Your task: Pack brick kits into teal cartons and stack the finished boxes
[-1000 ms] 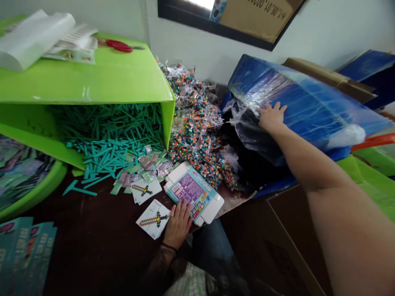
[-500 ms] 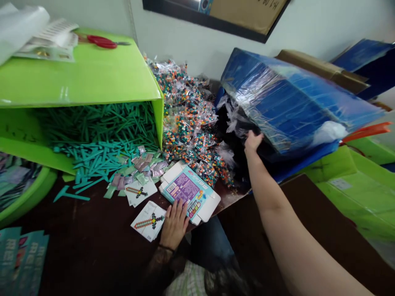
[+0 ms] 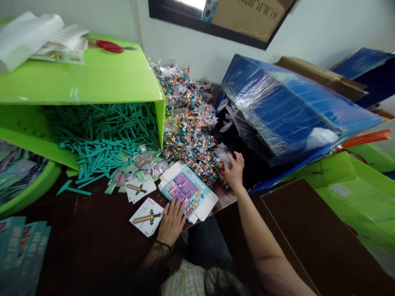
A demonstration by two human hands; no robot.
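Grips open: left hand flat on carton slanting toward lower right, right hand at bead bags.

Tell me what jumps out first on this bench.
The lime-green box tipped on its side at left, spilling teal sticks, grabs the eye first. Beside it, at centre, a heap of bagged multicoloured beads meets a blue film-wrapped bundle at right. In front, the left hand rests on a flat printed carton while the right hand touches the heap's near edge.
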